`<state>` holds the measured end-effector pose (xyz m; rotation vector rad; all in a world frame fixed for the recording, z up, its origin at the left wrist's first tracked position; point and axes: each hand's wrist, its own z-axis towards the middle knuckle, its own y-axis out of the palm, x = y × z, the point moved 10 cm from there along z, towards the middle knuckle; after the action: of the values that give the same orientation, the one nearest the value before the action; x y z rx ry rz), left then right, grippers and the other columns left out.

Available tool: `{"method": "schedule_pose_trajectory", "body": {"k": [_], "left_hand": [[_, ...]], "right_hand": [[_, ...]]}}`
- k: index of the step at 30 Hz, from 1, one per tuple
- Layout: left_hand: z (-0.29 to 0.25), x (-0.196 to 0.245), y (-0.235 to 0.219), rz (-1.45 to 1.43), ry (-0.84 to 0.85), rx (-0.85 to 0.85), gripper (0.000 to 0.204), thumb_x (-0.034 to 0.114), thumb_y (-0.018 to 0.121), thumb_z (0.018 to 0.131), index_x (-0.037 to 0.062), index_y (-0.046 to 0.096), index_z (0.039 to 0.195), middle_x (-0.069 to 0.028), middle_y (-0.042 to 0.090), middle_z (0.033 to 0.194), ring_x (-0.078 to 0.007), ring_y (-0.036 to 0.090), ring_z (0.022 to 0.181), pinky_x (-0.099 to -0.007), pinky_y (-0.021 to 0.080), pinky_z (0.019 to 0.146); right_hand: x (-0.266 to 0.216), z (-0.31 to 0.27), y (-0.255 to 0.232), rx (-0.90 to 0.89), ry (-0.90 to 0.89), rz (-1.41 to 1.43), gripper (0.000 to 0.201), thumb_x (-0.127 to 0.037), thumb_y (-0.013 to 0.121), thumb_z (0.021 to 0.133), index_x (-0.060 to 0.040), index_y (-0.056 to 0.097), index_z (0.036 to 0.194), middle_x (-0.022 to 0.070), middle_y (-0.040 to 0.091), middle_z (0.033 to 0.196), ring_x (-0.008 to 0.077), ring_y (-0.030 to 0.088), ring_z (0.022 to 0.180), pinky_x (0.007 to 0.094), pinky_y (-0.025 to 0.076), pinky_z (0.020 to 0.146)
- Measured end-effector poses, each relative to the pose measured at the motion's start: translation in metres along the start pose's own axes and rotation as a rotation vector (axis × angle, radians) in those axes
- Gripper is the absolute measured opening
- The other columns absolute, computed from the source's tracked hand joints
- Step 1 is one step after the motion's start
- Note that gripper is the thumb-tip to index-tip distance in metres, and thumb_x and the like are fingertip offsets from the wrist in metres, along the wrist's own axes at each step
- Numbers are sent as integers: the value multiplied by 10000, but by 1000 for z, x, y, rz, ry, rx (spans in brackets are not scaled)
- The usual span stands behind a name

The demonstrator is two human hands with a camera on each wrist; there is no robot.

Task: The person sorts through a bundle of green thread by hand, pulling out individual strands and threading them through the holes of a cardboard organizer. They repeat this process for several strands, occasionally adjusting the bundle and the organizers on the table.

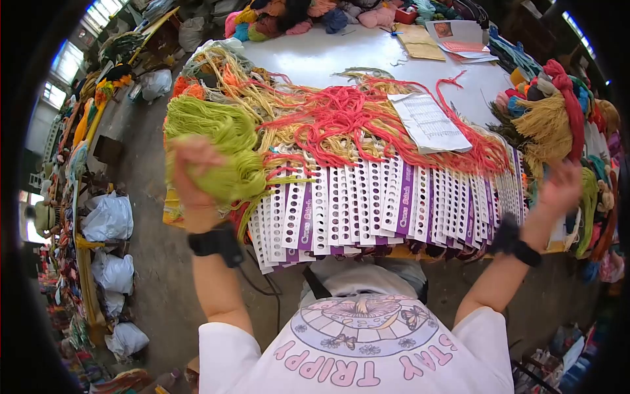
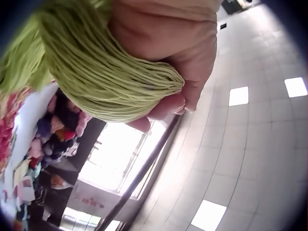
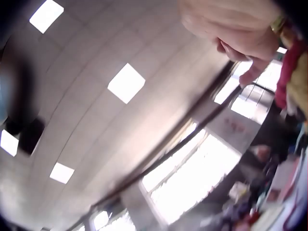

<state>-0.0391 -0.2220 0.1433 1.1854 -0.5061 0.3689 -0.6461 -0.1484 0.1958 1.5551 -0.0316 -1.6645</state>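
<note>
The left hand (image 1: pixel 197 172) grips a thick bundle of lime green thread (image 1: pixel 220 125) at the table's left end; the left wrist view has the fingers and thumb curled round the green strands (image 2: pixel 110 86). At the right end, the right hand (image 1: pixel 559 187) is raised beside hanging tan and red skeins (image 1: pixel 550 125); in the right wrist view this hand (image 3: pixel 236 29) has some fingers bent, and its grip is unclear. Between the hands lies a row of white and purple punched cards (image 1: pixel 361 197), with coral red and yellow threads (image 1: pixel 341 111) spread behind them.
A printed sheet (image 1: pixel 430 123) lies on the threads. Yarn heaps (image 1: pixel 282 16) line the table's back edge, near a brown envelope (image 1: pixel 420 43) and papers (image 1: pixel 459 39). On the left stand a rack of skeins and white plastic bags (image 1: pixel 108 217).
</note>
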Motion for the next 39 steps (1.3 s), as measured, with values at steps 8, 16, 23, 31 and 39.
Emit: {"method": "schedule_pose_trajectory", "body": {"k": [8,16,23,31,39], "left_hand": [[-28,-203,-7,350,-630,280,179,186,566,812,52,554,929,11,495,635,-68,450,553,-176,375,516],[-41,-191,-46,701,-678,598,136,187,575,799,62,562,747,12,467,576,-73,412,468,-200,321,418],[-35,-181,-48,1099,-661,450,149,183,578,766,40,574,725,-10,519,591,-95,454,452,-235,350,410],[-46,-203,-57,391,-843,531,113,132,525,818,40,568,868,2,537,615,-50,431,431,-175,362,399],[-45,-225,-67,389,-891,529,121,164,532,827,48,567,822,8,522,593,-61,449,445,-183,377,412]], "right_hand": [[202,-326,160,-1295,1169,-42,246,-196,483,852,-74,439,1060,-3,472,735,29,410,489,195,462,436],[192,-296,171,-1312,167,-758,136,-124,514,808,-14,541,882,97,600,659,210,589,568,326,446,528],[208,-290,157,-1122,181,-693,139,-115,570,766,21,573,794,69,573,608,94,525,547,236,409,518],[203,-284,153,-1056,175,-707,130,-114,598,709,6,607,759,133,584,670,210,583,597,294,445,548],[203,-285,160,-1148,164,-620,125,-100,647,680,-14,630,769,95,576,693,195,568,646,278,438,597]]}}
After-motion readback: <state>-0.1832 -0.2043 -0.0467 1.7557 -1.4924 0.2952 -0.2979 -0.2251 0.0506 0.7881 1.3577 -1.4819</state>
